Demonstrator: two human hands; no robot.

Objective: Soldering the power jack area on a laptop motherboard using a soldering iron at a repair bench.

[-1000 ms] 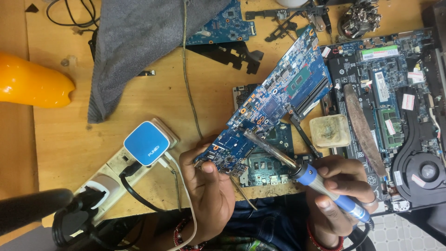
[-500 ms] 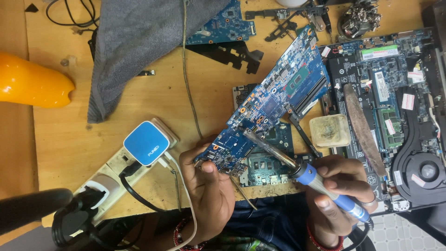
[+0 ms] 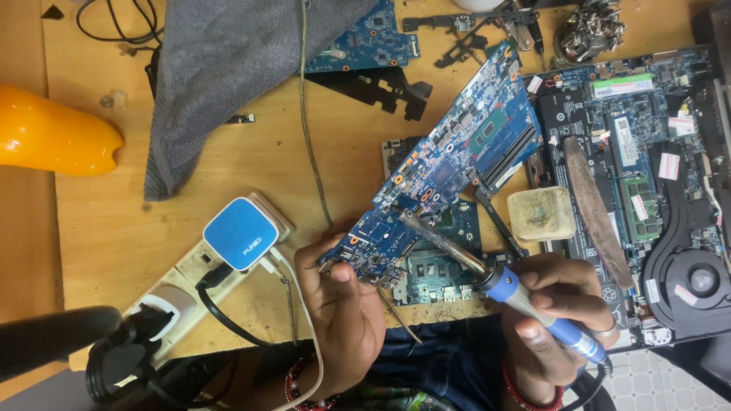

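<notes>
A: On the wooden table (image 3: pixel 228 190), what sits where?

B: Biggest first: an opened laptop chassis (image 3: pixel 655 190) lies at my right, fan and boards bared, close by so parts stay within reach. A grey cloth (image 3: pixel 228 68) is bunched at the far side, clear of the heat. A white power strip (image 3: pixel 190 281) with a blue-topped adapter (image 3: pixel 242 234) sits near my left.

A: And the blue circuit board (image 3: pixel 449 167)?

B: Propped at a slant over a second board (image 3: pixel 438 262). My left hand (image 3: pixel 343 320) is closed on its lower corner, thumb on top, pinning it so it won't shift; a thin wire sticks out below that hand.

A: Your right?

B: My right hand (image 3: pixel 548 320) is wrapped shut round the blue grip of the soldering iron (image 3: pixel 487 270), pen-style for control, tip laid on the board's lower end. The small flux tub (image 3: pixel 541 215) sits just beside the tip, handy.
</notes>
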